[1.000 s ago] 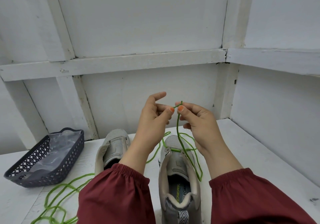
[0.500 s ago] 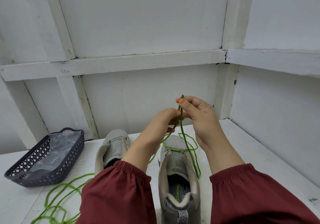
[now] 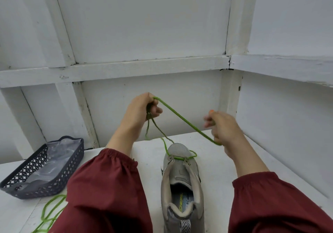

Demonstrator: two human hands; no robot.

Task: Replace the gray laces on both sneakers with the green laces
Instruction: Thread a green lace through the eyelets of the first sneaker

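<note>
A grey sneaker (image 3: pixel 182 182) stands on the white table, toe pointing away from me. A green lace (image 3: pixel 182 120) runs through its lowest eyelets near the toe. My left hand (image 3: pixel 142 110) is raised above and left of the toe and grips the lace, with two strands hanging down from it toward the shoe. My right hand (image 3: pixel 222 128), blurred, holds the same lace lower on the right, so a strand stretches taut between both hands. The second sneaker is hidden behind my left sleeve.
A dark perforated basket (image 3: pixel 43 171) with clear plastic inside sits at the left. Another green lace (image 3: pixel 50 213) lies coiled on the table (image 3: pixel 221 162) near the front left. White panelled walls close the back and right side.
My hands were together pinching the lace above the toe. They have drawn apart, left up and leftward, right down and rightward, stretching the lace between them. My left sleeve now covers the second sneaker.
</note>
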